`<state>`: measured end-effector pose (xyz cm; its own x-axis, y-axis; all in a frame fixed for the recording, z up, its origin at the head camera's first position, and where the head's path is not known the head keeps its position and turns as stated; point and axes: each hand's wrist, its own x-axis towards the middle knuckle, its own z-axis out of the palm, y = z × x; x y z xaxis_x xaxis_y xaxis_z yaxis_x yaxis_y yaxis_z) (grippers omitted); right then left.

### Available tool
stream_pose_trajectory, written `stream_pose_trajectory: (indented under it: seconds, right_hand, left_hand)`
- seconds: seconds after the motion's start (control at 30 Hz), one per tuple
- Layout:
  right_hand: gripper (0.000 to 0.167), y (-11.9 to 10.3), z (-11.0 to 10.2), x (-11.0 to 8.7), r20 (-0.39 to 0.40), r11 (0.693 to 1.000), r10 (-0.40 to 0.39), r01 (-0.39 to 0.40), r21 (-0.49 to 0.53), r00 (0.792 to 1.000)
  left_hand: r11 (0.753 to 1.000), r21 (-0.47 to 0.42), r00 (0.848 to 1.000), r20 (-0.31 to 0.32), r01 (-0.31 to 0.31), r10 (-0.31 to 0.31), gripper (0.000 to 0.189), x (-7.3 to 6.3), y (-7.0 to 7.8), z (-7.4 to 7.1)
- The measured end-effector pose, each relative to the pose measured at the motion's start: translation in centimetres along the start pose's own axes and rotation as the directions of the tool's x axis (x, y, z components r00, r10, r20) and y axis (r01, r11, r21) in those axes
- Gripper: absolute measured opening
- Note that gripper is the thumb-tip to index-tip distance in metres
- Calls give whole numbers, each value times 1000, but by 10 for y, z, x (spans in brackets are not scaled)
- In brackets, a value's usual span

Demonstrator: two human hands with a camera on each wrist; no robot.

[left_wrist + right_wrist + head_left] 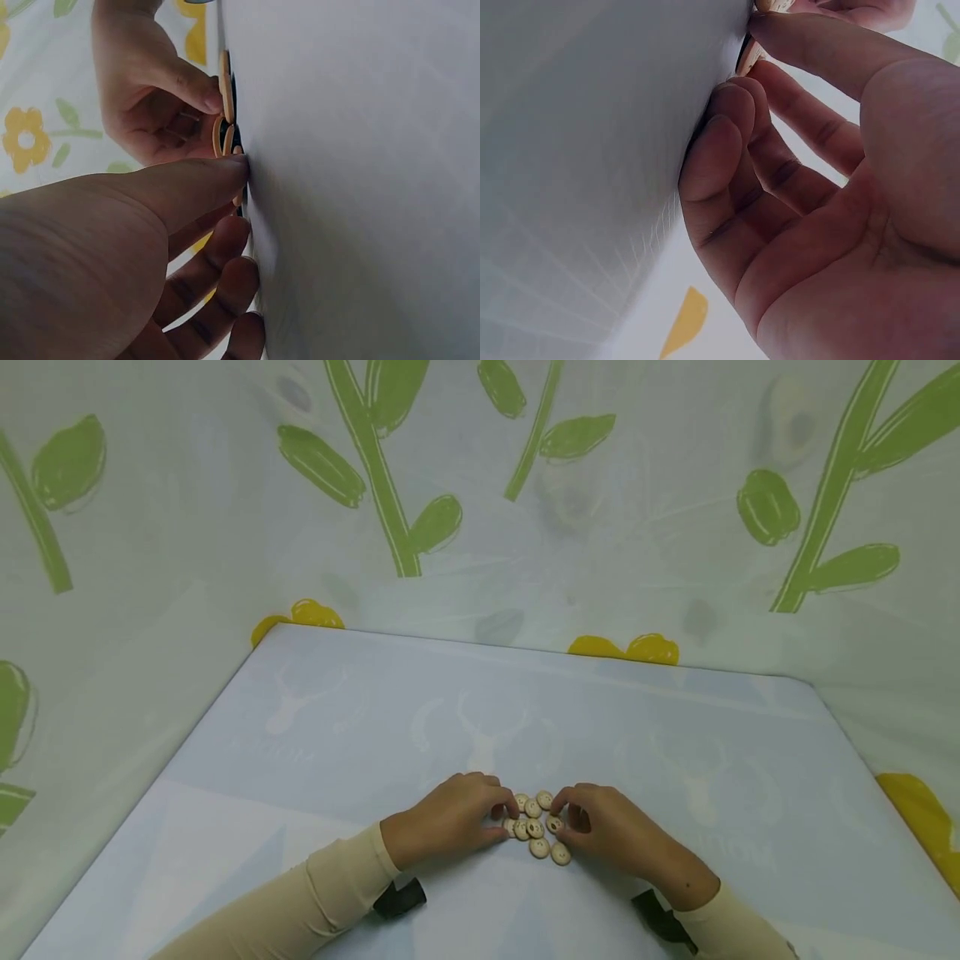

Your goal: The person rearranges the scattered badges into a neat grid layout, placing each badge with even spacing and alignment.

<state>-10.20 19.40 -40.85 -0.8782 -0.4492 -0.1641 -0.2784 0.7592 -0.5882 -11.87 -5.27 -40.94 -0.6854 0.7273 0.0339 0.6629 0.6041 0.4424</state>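
Sleeves, beige (322, 889), two: crossing the near side, dark strips (400, 899) showing beside the cuffs.
Left hand (450, 820): narrow, thumb and forefinger pinching the leftmost disc (510, 827).
Right hand (618, 828): narrow, thumb and forefinger pinching the rightmost disc (555, 824).
Remaining discs (534, 827), pale, round: lying clustered between the hands, some overlapping. Handling, as judged: gripping by the rim, keeping fingertips low, sliding gently so that neighbours are not scattering.
Tabletop (225, 835), pale: extending around the cluster, its side edges (157, 785) lying well apart, leaving sideways and forward room.
Far edge (465, 643): running well beyond the hands, leaf-printed cloth (600, 552) rising behind.
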Motion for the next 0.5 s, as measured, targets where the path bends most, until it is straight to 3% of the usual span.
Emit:
stream_pose_trajectory:
  seconds: [0.27,0.5]
  right_hand:
    - [17,1,1,-1,35,999,27,-28,35,999]
    - [18,2,2,1,29,999,20,-22,37,999]
  left_hand:
    - [999,-26,999,23,22,-22,16,2,-2,3]
    - [999,-35,1000,3,14,-14,16,1,-4,4]
